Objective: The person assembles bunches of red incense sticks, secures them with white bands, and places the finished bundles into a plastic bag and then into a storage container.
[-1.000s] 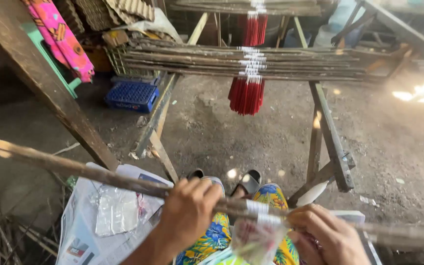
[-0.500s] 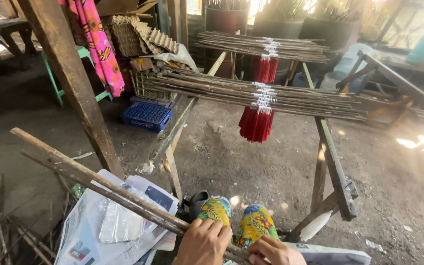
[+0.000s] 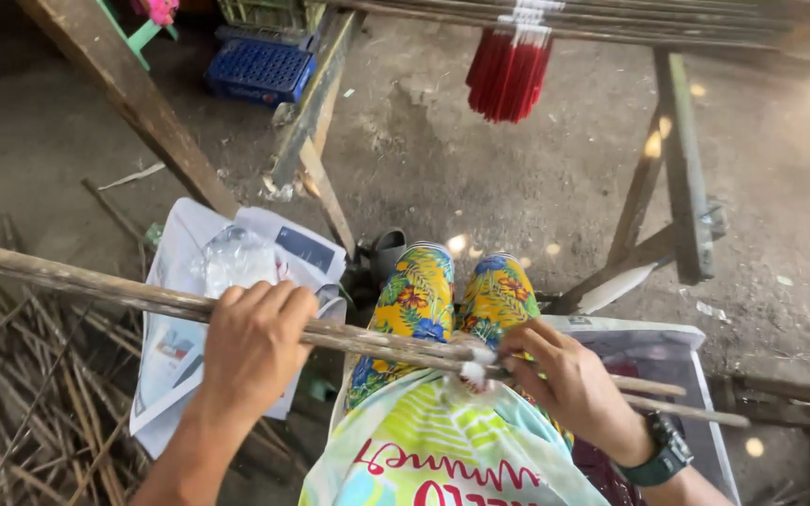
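bamboo sticks (image 3: 142, 292) now lower across knees, left hand (image 3: 255, 342) wrapped round them, right hand (image 3: 564, 379) pinching white tie (image 3: 473, 361)

Rough craft workshop | dirt floor (image 3: 536, 178) | wooden trestle rack (image 3: 682, 169) bearing sticks | hanging red stick bundle (image 3: 508, 70) | scrap canes (image 3: 39, 394) | blue crate (image 3: 260, 70)

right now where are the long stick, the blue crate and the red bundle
long stick (image 3: 77, 284), head view, on its bare shaft left of the left hand (image 3: 253, 342)
blue crate (image 3: 260, 70), head view, on its gridded top
red bundle (image 3: 508, 75), head view, on the hanging red strands
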